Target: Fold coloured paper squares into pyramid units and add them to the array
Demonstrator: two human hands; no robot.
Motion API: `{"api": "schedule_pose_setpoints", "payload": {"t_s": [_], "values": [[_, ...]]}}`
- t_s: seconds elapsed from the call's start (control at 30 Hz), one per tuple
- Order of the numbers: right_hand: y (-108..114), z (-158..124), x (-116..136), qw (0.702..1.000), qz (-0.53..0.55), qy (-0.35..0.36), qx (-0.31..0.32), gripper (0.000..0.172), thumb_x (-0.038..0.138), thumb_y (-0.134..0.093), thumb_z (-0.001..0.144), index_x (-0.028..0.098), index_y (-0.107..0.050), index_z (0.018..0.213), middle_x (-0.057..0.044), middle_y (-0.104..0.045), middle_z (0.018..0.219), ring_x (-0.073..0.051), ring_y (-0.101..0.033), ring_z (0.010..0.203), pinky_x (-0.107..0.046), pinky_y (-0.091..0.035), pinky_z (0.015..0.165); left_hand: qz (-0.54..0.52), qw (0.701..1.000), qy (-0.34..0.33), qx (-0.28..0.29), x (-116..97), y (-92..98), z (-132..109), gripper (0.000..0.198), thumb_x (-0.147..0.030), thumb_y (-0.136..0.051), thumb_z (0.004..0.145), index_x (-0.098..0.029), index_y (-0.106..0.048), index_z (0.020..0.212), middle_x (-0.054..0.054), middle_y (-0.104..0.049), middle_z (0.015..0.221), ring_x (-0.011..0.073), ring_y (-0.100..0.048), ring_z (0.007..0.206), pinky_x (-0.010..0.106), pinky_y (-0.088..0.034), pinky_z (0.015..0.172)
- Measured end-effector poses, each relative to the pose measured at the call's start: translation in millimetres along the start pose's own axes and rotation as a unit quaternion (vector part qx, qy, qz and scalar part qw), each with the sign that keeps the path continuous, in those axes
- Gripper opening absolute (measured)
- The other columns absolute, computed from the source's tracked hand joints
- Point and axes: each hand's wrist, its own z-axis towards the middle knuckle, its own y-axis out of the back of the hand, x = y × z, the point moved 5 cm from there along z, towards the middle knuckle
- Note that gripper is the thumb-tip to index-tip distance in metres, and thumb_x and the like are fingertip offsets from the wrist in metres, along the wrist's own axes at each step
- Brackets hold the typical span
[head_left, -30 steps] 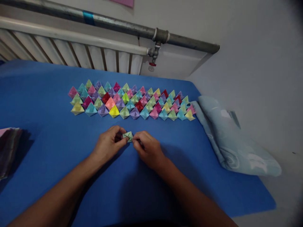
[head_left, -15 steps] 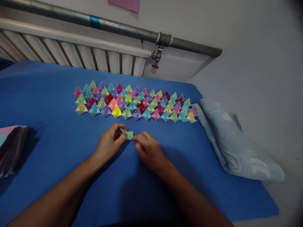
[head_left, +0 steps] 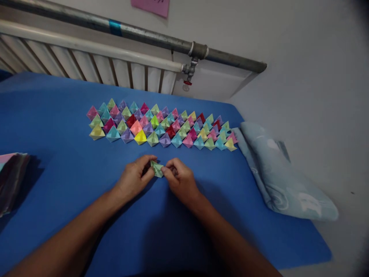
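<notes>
A small folded piece of light green paper (head_left: 157, 169) is pinched between both of my hands just above the blue table cover (head_left: 57, 154). My left hand (head_left: 135, 179) grips its left side with closed fingertips. My right hand (head_left: 180, 181) grips its right side, fingers curled. Beyond my hands lie several rows of small folded paper shapes (head_left: 161, 125) in pink, green, blue, purple, red and yellow, packed side by side.
A stack of coloured paper sheets (head_left: 11, 179) sits at the left edge. A pale blue folded cloth (head_left: 282, 181) lies off the table's right end. A white radiator (head_left: 86, 65) and a grey pipe (head_left: 144, 34) run along the wall behind.
Both hands have stayed at the same spot and kept working the green paper; it is turned and tucked in closer between the fingertips. The view shifted slightly.
</notes>
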Motion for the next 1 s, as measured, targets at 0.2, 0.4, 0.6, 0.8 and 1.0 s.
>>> {"api": "schedule_pose_setpoints", "payload": {"t_s": [0.2,0.4,0.6,0.8,1.0], "values": [[-3,4,-7,1.000,0.008,-0.026,0.008,0.010,0.018,-0.056,0.074,0.021,-0.063,0.080,0.002,-0.061,0.076,-0.010,-0.050,0.059,-0.022,-0.043,0.060,0.000,0.997,-0.062,0.035,-8,-7.5,-4,0.032,-0.029,-0.052,0.086,-0.022,-0.066,0.113,0.004,-0.074,0.094,0.0173,-0.069,0.079,0.031,-0.055,0.076],[-4,3,-4,0.999,-0.036,0.019,0.019,0.013,0.015,-0.051,0.079,0.022,-0.058,0.071,0.003,-0.057,0.064,-0.012,-0.052,0.063,-0.023,-0.041,0.062,-0.005,0.993,-0.118,0.031,-14,-9.6,-5,0.032,-0.022,-0.046,0.086,-0.023,-0.069,0.108,0.005,-0.073,0.106,0.0190,-0.068,0.098,0.034,-0.054,0.088],[-4,2,-4,1.000,-0.027,0.009,0.013,0.013,0.019,-0.050,0.082,0.022,-0.059,0.072,0.003,-0.057,0.064,-0.012,-0.052,0.061,-0.022,-0.040,0.059,-0.021,0.999,0.000,0.024,-7,-7.7,-5,0.023,-0.029,-0.054,0.083,-0.020,-0.066,0.101,0.002,-0.072,0.083,0.0159,-0.067,0.070,0.028,-0.053,0.065],[-7,2,-5,1.000,-0.008,-0.018,0.023,0.011,0.020,-0.052,0.080,0.022,-0.060,0.072,0.004,-0.057,0.062,-0.011,-0.051,0.059,-0.021,-0.040,0.057,0.026,1.000,0.001,0.013,-10,-5.1,-6,0.014,-0.029,-0.052,0.083,-0.021,-0.064,0.084,-0.003,-0.065,0.066,0.0130,-0.059,0.059,0.025,-0.044,0.057],[-10,2,-7,0.998,0.007,-0.055,0.033,0.008,0.017,-0.056,0.076,0.022,-0.061,0.071,0.005,-0.056,0.060,-0.011,-0.051,0.059,-0.021,-0.039,0.056,0.008,1.000,-0.011,0.029,-11,-8.9,-6,0.014,-0.031,-0.053,0.083,-0.021,-0.063,0.080,-0.002,-0.065,0.067,0.0127,-0.059,0.061,0.024,-0.043,0.059]]}}
